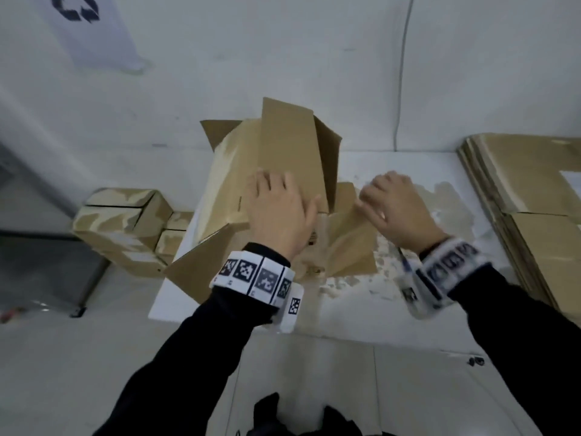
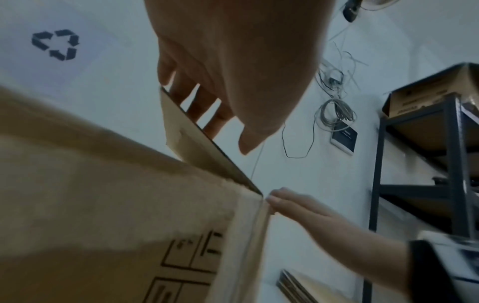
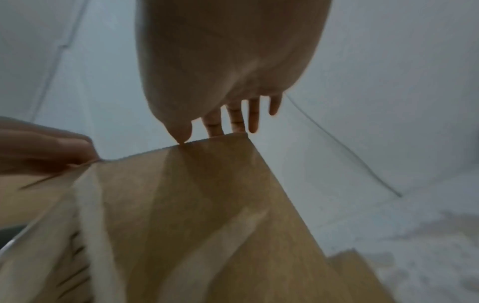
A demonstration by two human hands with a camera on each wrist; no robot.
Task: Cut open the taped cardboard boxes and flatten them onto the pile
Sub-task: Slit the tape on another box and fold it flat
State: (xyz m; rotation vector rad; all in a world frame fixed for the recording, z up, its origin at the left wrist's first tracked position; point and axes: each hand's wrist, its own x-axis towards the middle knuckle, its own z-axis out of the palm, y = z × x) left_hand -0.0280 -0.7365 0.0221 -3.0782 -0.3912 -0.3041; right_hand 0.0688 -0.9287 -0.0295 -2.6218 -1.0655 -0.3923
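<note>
Showing only from the left wrist: shelving [image 2: 425,155] beside box [image 2: 103,205]

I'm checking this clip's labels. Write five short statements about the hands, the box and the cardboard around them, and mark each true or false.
1. The box on the table has its flaps open. True.
2. The left hand rests on the box. True.
3. The right hand holds a knife. False: no knife shows in any view; its fingers are straight at the edge of a flap.
4. The pile of flattened cardboard lies to the person's left. False: it lies to the right, on the table.
5. Closed boxes sit beside the table on the left. True.
</note>
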